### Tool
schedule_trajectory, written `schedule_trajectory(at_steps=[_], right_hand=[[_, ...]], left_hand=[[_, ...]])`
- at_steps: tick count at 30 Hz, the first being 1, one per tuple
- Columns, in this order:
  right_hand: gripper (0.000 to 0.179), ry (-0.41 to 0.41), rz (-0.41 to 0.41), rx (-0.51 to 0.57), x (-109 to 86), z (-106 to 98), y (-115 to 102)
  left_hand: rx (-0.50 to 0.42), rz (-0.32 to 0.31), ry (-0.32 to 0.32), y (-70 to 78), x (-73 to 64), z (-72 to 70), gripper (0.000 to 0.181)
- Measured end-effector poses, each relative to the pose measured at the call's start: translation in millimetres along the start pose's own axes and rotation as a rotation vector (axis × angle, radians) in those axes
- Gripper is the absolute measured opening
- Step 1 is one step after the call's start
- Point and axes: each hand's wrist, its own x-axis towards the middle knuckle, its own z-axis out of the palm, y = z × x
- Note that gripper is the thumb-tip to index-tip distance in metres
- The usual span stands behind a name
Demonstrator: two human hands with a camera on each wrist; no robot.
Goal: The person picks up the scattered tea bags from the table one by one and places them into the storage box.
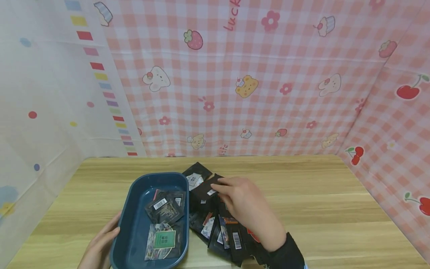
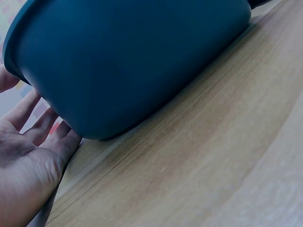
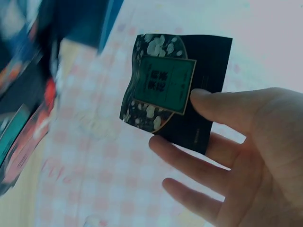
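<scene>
My right hand [image 1: 246, 207] pinches a black tea bag sachet [image 1: 203, 189] between thumb and fingers, above the loose pile [image 1: 201, 218] of sachets. In the right wrist view, this sachet [image 3: 165, 85] shows a green label, white flower print and dark lettering. The blue plastic basin [image 1: 129, 203] stands to the left of the pile, with several sachets lying in it, one with a green label [image 1: 164, 239]. My left hand [image 1: 99, 241] touches the basin's outer left side. Its fingers [image 2: 40, 125] lie fairly straight against the wall in the left wrist view.
Wooden tabletop [image 1: 319, 209] stretches to the right of the pile and behind the basin. Pink checked cloth [image 1: 218, 86] with cartoon prints hangs at the back and right, and a white dotted cloth [image 1: 43, 93] hangs at the left.
</scene>
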Motion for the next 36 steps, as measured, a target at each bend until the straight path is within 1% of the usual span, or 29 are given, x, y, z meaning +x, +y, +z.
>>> schedule_trajectory(at_steps=[3, 7, 9, 13, 16, 21, 25, 29, 32, 34, 36], right_hand=[[0.028, 0.010, -0.083, -0.013, -1.0, -3, -17], [0.029, -0.036, -0.165, -0.026, -3.5, 0, -39], [0.028, -0.057, -0.213, -0.038, -4.4, 4, -49], [0.026, -0.072, -0.315, -0.056, -6.1, 19, -65], [0.028, -0.111, -0.358, -0.040, -7.5, 29, -73], [0.032, -0.193, -0.396, -0.023, -9.8, 42, -78], [0.033, -0.246, -0.400, 0.007, -10.6, 46, -80], [0.035, -0.280, -0.399, 0.037, -11.1, 49, -80], [0.036, -0.285, -0.404, 0.032, -11.7, 52, -81], [0.035, -0.287, -0.403, 0.031, -12.2, 55, -80], [0.035, -0.301, -0.400, 0.038, -12.3, 56, -80]], left_hand=[[-0.004, -0.004, 0.003, 0.1, -0.3, -0.3, 0.051], [0.016, -0.006, 0.019, 0.1, -0.5, -0.4, 0.051], [0.019, -0.006, 0.020, 0.2, -0.4, -0.6, 0.050], [0.000, -0.011, 0.005, 0.8, -0.5, -0.6, 0.052], [0.001, -0.021, 0.002, 1.1, -0.8, -0.7, 0.051], [0.027, -0.034, 0.020, 1.6, -0.8, -0.5, 0.049], [0.037, -0.036, 0.022, 2.5, 0.0, 0.1, 0.050], [0.057, -0.037, 0.040, 3.1, 0.6, 0.5, 0.049], [0.062, -0.040, 0.048, 3.4, 0.7, 0.5, 0.049], [0.037, -0.036, 0.031, 3.0, 0.6, 0.2, 0.049], [0.000, -0.024, -0.003, 2.0, 0.3, -0.4, 0.051]])
